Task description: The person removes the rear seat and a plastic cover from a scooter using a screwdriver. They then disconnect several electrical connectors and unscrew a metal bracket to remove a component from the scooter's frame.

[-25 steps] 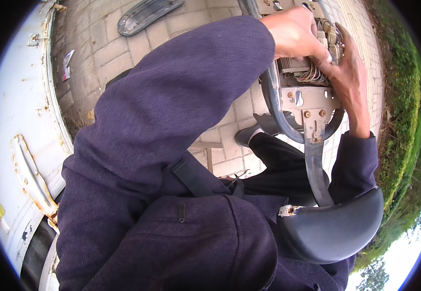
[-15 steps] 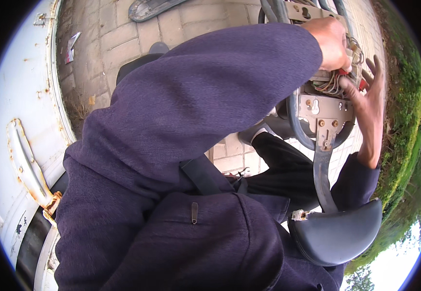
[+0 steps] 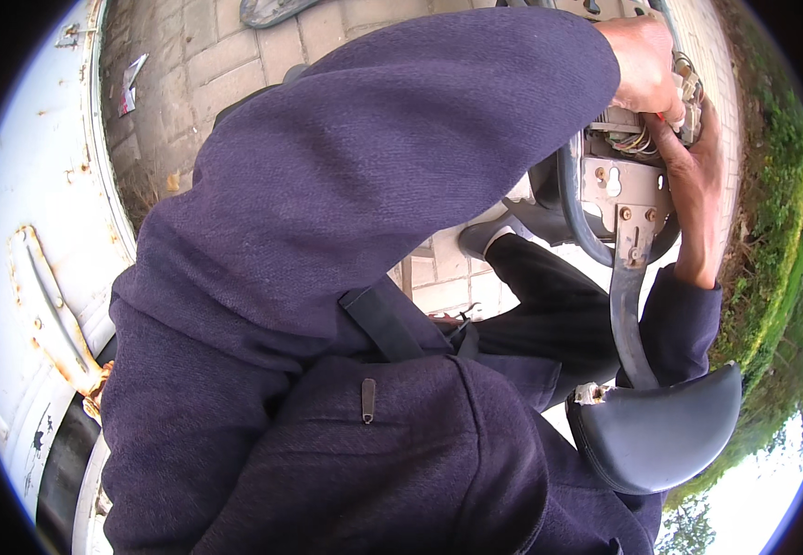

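At the upper right, my left hand [image 3: 640, 65] is closed on a small pale connector [image 3: 677, 111] beside a red piece [image 3: 660, 118]. Below and right of it, my right hand [image 3: 693, 162] reaches up with its thumb against the wiring and its fingers round a cluster of connectors [image 3: 693, 92], partly hidden. Loose coloured wires [image 3: 631, 142] hang under them, inside a metal frame with a grey curved tube [image 3: 575, 215] and a bolted steel plate [image 3: 605, 185]. A flat bar [image 3: 628, 296] runs down from the plate to a torn black padded backrest [image 3: 651, 435].
A rusty white metal body [image 3: 41, 166] stands at the left, a scrap of litter [image 3: 131, 85] beside it. A dark curved panel [image 3: 272, 9] lies on the pavers [image 3: 235, 65]. My trousered leg [image 3: 540, 282] is below the frame, and a green hedge [image 3: 776, 231] runs along the right.
Both hands and the frame sit farther right in view than at first. The right hand's fingers, spread half a second ago, have curled in among the connectors. The red piece has come into sight.
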The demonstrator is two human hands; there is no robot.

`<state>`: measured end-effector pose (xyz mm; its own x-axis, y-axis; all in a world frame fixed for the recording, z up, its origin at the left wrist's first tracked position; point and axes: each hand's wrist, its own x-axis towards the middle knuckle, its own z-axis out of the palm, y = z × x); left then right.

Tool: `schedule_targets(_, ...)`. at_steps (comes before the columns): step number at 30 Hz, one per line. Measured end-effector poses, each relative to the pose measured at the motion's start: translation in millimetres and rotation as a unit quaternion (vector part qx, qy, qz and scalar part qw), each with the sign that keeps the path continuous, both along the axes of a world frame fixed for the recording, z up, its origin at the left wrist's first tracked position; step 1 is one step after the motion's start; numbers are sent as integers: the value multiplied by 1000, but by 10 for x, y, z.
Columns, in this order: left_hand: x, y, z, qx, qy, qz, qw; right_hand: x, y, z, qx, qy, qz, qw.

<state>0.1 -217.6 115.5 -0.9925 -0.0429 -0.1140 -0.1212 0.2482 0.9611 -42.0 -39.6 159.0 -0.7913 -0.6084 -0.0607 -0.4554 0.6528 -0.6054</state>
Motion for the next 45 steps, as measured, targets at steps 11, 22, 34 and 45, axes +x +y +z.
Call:
schedule_targets(11,50,26,-164,45,189,79,978,-148,80,49,28,-46,17,998)
schedule_targets(22,71,-187,-54,18,85,-37,996,530,1248,-700,-262,-64,-386,882)
schedule_targets(34,68,-25,-345,-75,156,61,983,1556,2328,-2853,-229,-171,-683,673)
schedule_targets(45,980,-929,336,47,31,57,997,2598,412,-3183,94,-488,-98,862)
